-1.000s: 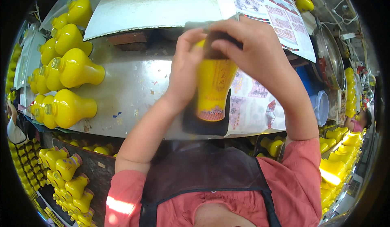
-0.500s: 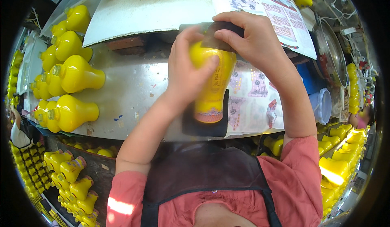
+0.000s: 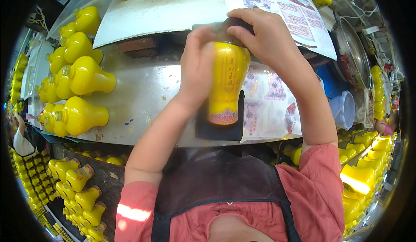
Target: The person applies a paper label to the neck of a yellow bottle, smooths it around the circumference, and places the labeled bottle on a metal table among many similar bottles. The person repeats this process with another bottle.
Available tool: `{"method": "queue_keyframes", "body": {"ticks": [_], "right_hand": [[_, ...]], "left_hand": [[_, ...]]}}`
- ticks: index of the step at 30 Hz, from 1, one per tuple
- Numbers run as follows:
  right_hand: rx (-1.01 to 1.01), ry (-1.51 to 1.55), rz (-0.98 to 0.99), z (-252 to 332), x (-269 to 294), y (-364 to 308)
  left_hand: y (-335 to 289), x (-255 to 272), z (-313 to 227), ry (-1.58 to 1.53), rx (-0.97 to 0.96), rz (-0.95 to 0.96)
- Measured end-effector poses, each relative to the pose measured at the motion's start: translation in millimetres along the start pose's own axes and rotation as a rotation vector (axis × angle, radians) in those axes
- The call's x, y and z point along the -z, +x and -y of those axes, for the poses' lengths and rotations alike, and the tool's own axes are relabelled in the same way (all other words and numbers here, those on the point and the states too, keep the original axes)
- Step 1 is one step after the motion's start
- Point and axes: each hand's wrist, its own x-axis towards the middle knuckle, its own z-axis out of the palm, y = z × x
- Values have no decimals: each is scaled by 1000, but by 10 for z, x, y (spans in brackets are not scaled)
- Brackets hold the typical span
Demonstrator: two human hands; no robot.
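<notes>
A glossy yellow bottle [image 3: 229, 84] lies over a black mat [image 3: 216, 131], its patterned base toward me and its wide shoulder away. Dark lettering and a thin frame run along its upper side. My left hand [image 3: 197, 64] curls against the bottle's left side, its fingertips smeared by motion and its thumb hidden. Across the shoulder end, my right hand [image 3: 255, 29] pinches a dark brown pad [image 3: 234, 27] between thumb and fingers and presses it to the bottle. Beneath the pad, the bottle's neck is hidden.
Several yellow bottles [image 3: 86, 75] lie in rows at the left. A white board [image 3: 164, 16] is raised at the back. Printed decal sheets [image 3: 275, 86] lie at right, beside a white bucket [image 3: 344, 110]. More bottles [image 3: 78, 177] fill racks below.
My left hand has drawn back to the bottle's left side, and its thumb no longer crosses the front, so the lettering shows fully. The right hand keeps the dark pad at the shoulder.
</notes>
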Motion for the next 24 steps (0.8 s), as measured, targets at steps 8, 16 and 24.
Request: {"method": "queue_keyframes", "body": {"ticks": [8, 16, 24], "right_hand": [[235, -257, -312, 162, 55, -279], [329, -39, -37, 519, -6, -884], [557, 45, 63, 889, -170, -930]], "left_hand": [[189, 59, -78, -97, 173, -1], [153, 64, -89, -199, 211, 34], [107, -10, -85, 366, -255, 57]]}}
